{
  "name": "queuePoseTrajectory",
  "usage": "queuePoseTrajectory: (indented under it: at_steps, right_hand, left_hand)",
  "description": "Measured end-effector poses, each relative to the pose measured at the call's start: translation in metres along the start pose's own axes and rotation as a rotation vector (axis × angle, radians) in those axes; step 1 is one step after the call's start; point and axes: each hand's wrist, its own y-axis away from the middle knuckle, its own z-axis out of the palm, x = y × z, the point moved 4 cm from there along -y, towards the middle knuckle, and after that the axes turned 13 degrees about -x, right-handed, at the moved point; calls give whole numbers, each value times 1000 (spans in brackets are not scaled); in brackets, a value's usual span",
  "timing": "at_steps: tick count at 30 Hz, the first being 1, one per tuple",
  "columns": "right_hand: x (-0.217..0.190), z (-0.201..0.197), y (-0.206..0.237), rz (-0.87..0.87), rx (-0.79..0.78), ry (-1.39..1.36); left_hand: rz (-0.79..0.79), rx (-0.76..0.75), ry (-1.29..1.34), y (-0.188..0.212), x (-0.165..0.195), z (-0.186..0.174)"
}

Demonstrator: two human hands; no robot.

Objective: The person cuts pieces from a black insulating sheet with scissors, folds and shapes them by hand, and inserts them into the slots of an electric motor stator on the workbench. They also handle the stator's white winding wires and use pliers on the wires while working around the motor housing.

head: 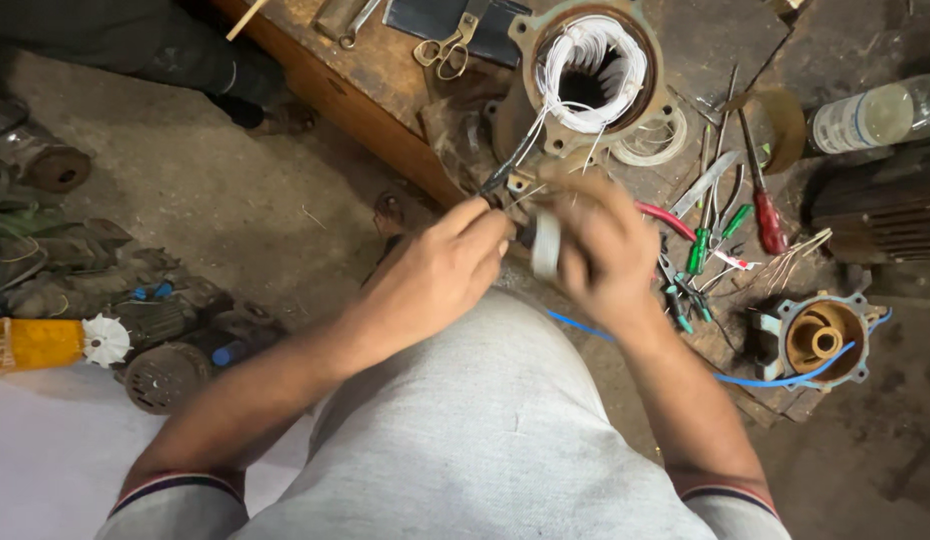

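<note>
- Holding a small roll of white tape [546, 244] between both hands, we see it just in front of the motor stator [588, 75], above the edge of the wooden workbench [355, 90].
- Our right hand [600, 240] is curled around the roll, fingers closed on it; the hand is blurred, so we cannot tell the exact grip.
- Our left hand [440, 270] pinches its fingertips together beside the roll, on what looks like a dark sleeved wire [510, 170] that leads up to the stator.
- White winding wires [595, 60] fill the round opening of the stator, and thin white leads hang from it toward our hands.
- Just right of our right hand lie green-handled screwdrivers [697, 250], a red-handled screwdriver [768, 215] and other slim tools.
- Farther right we see a small motor housing [820, 340] with a blue wire [775, 380] looped past it, and a clear plastic bottle [870, 115] lying on its side.
- Scissors [445, 50] rest at the top of the bench.
- On the floor to the left sit old motor parts, one with a white fan [107, 340] beside a yellow piece [30, 343].
</note>
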Motion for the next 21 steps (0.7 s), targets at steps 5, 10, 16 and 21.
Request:
queuePoseTrajectory:
  at_steps: [5, 10, 16, 21]
  right_hand:
    - [23, 11, -36, 438, -302, -237]
    - [27, 21, -33, 721, -474, -339]
    - [-2, 8, -2, 110, -90, -218]
    - [0, 27, 21, -247, -67, 246]
  left_hand:
    - [38, 22, -212, 4, 2, 3]
    - [40, 54, -427, 0, 2, 14]
    - [-86, -1, 4, -5, -13, 2]
    - [32, -119, 152, -10, -14, -9]
